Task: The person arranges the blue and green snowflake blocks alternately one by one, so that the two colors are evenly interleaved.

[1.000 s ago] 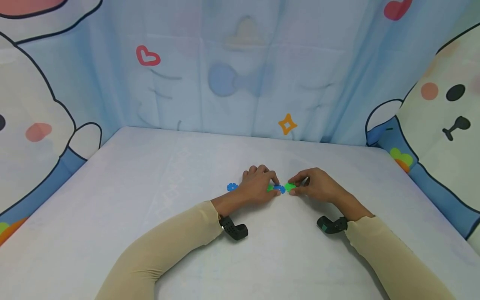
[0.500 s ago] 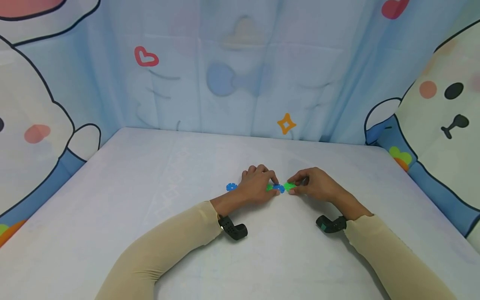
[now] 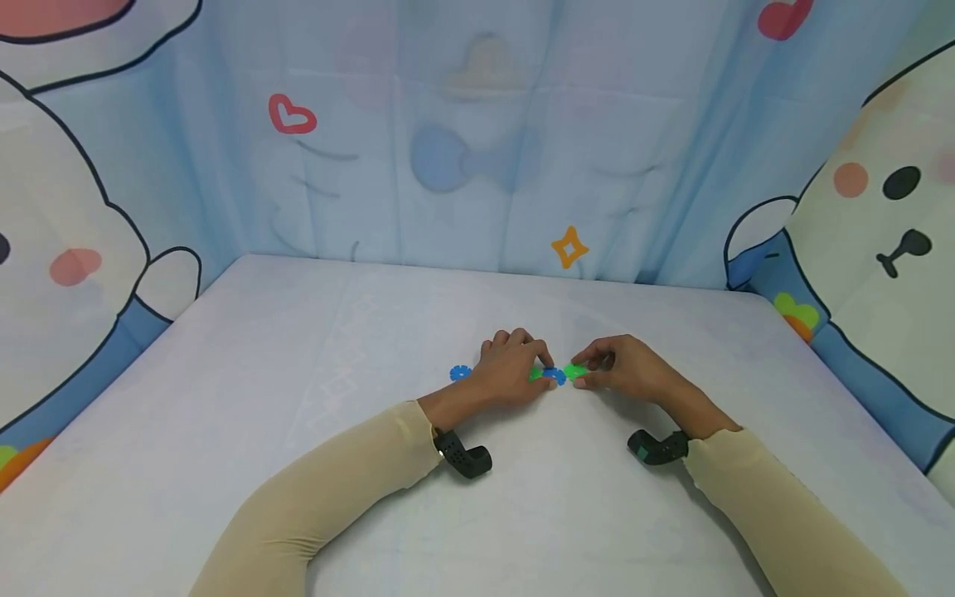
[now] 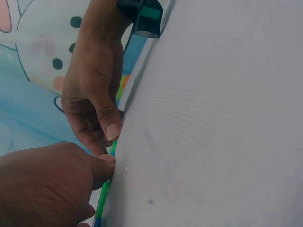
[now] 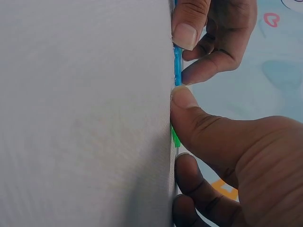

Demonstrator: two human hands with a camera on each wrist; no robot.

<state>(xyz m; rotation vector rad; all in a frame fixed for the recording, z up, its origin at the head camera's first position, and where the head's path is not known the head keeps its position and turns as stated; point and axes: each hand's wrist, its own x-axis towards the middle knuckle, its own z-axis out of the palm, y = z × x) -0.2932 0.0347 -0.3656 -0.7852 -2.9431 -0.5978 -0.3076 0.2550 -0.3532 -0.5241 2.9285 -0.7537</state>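
A row of flat, notched snowflake discs lies across the white table. In the head view, my left hand [image 3: 511, 373] pinches a blue snowflake disc [image 3: 555, 376] between thumb and index finger. Just left of that disc, a green snowflake disc [image 3: 535, 374] is partly covered by the hand. My right hand [image 3: 630, 369] pinches another green snowflake disc [image 3: 575, 371] by its right side, against the blue one's right edge. Whether their notches are interlocked I cannot tell. Both wrist views show the discs nearly edge-on, low on the tabletop, with blue plastic [image 5: 178, 66] between the two hands.
One more blue snowflake disc [image 3: 460, 372] shows left of my left hand; what joins it to the row is hidden. The white tabletop [image 3: 358, 332] runs back to a light blue printed curtain [image 3: 336, 182]. Black wrist devices [image 3: 466, 456] sit on both wrists.
Both hands stay almost in place, keeping their pinches. The green disc in my right hand has edged very slightly left, towards the blue disc.
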